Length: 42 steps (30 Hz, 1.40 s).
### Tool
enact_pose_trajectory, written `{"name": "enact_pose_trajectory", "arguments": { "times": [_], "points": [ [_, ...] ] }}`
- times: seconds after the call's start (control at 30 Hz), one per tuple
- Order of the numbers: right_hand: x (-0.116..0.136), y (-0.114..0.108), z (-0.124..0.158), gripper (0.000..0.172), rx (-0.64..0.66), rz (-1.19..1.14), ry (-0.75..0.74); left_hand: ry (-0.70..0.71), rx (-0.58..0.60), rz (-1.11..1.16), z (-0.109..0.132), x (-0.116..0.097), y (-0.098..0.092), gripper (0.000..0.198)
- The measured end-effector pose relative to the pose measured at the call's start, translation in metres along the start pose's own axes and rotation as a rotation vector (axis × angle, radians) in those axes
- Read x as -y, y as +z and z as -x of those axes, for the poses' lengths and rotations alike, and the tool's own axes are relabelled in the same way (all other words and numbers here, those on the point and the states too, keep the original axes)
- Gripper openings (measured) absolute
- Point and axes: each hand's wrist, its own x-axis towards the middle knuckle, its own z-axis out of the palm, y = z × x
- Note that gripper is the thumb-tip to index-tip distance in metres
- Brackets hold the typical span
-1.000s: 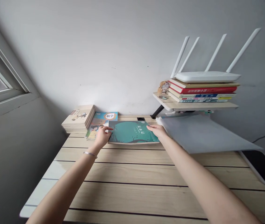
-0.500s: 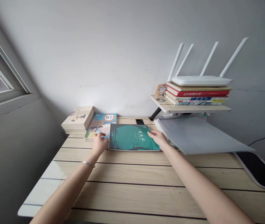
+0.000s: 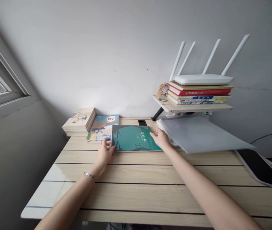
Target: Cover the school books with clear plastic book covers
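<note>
A green book [image 3: 133, 139] with dark plant drawings lies flat on the desk, between my two hands. Its left edge meets or overlaps the lower right of a blue maths textbook [image 3: 105, 123]; which one is on top there is partly hidden. My left hand [image 3: 105, 153], wearing a silver bangle [image 3: 90, 175], rests at the green book's near left corner, thumb touching it and fingers apart. On the opposite side, my right hand [image 3: 161, 138] grips the book's right edge, with its fingertips on the cover and the thumb side mostly hidden.
Left of the textbook stands a stack of cream books [image 3: 79, 121]. A translucent plastic folder [image 3: 198, 134] lies close by my right hand. Behind it, a raised shelf [image 3: 195, 108] carries several books and a white router [image 3: 203, 79]. A black-surfaced flat object [image 3: 262, 167] sits far right.
My left hand has shifted slightly right and nearer to me, its thumb now at the book's corner. My right hand stays at the right edge. The camera view has moved slightly.
</note>
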Motion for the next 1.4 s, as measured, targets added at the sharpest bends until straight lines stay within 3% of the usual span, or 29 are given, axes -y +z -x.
{"name": "enact_pose_trajectory", "arguments": {
  "times": [0.07, 0.13, 0.2, 0.27, 0.37, 0.47, 0.57, 0.67, 0.87, 1.1, 1.27, 1.33, 1.4],
  "points": [
    [0.013, -0.005, 0.015, 0.023, -0.048, 0.014, -0.173, 0.171, -0.068, -0.167, 0.004, -0.005, -0.004, 0.025],
    [0.030, -0.004, 0.038, 0.018, -0.061, 0.045, -0.461, 0.418, -0.113, -0.384, 0.010, -0.012, -0.008, 0.017],
    [0.049, 0.003, 0.065, 0.015, 0.025, 0.084, -0.641, 0.636, -0.086, -0.564, 0.015, -0.021, -0.010, 0.015],
    [0.066, 0.016, 0.090, 0.014, 0.110, 0.161, -0.751, 0.762, -0.025, -0.668, 0.018, -0.028, -0.010, 0.012],
    [0.083, 0.035, 0.112, 0.010, 0.169, 0.300, -0.839, 0.827, 0.005, -0.729, 0.018, -0.030, -0.005, 0.010],
    [0.085, 0.045, 0.112, 0.009, 0.168, 0.386, -0.908, 0.866, -0.017, -0.734, 0.014, -0.026, -0.003, 0.013],
    [0.071, 0.037, 0.103, 0.013, 0.147, 0.388, -0.972, 0.901, -0.023, -0.739, 0.011, -0.021, -0.008, 0.013],
    [0.046, 0.013, 0.093, 0.010, 0.128, 0.332, -0.960, 0.927, -0.011, -0.746, 0.007, -0.016, -0.019, 0.014],
    [-0.004, -0.035, 0.076, 0.013, 0.111, 0.274, -0.819, 0.922, -0.059, -0.717, 0.004, -0.003, -0.036, 0.013],
    [-0.028, -0.042, 0.065, 0.015, 0.113, 0.260, -0.626, 0.813, -0.052, -0.658, 0.002, 0.011, -0.030, 0.016],
    [-0.040, -0.049, 0.056, 0.017, 0.201, 0.264, -0.482, 0.589, 0.081, -0.312, 0.000, 0.022, -0.026, 0.015],
    [-0.041, -0.051, 0.055, 0.019, 0.259, 0.232, -0.441, 0.451, 0.146, -0.120, 0.000, 0.022, -0.026, 0.010],
    [-0.039, -0.053, 0.055, 0.021, 0.299, 0.195, -0.425, 0.284, 0.197, 0.047, -0.001, 0.017, -0.024, 0.017]
  ]
}}
